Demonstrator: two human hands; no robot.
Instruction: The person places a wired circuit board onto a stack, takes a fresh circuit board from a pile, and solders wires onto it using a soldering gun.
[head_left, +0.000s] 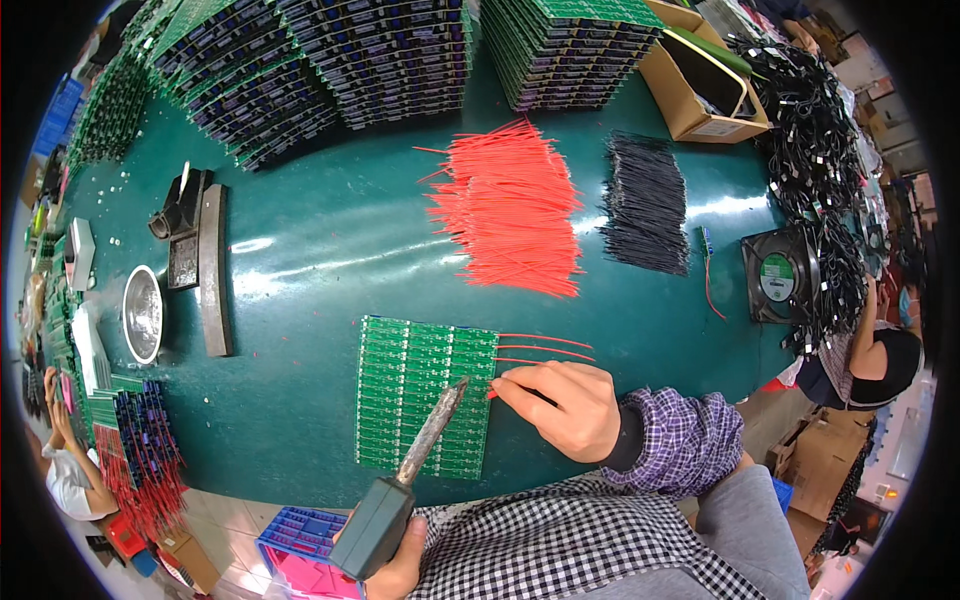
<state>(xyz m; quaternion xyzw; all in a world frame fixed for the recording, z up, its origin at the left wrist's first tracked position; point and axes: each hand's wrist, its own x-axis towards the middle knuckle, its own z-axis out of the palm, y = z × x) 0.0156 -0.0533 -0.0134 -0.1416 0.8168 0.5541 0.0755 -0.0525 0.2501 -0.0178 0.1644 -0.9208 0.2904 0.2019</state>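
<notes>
My left hand [402, 562] is wrapped round the dark green handle of a soldering iron [425, 440], its tip resting over the right part of a green circuit board panel [385, 400]. The panel lies flat and is divided into many small boards. At its right edge my right hand [565, 405] pinches a short red wire [492, 394], most of it hidden by the fingers. Above that hand, a few red wires [545, 341] stick out to the right from the panel's edge. Beyond lie a big pile of red wires [508, 210] and a smaller bundle of black wires [645, 205].
Tall stacks of circuit boards [375, 60] line the back. To the left are a soldering iron stand [183, 235], a dark bar [214, 270] and a round metal dish [143, 315]. At right stand a cardboard box [690, 105], a fan [778, 277] and heaped black cables [815, 160]. Other people sit at both sides.
</notes>
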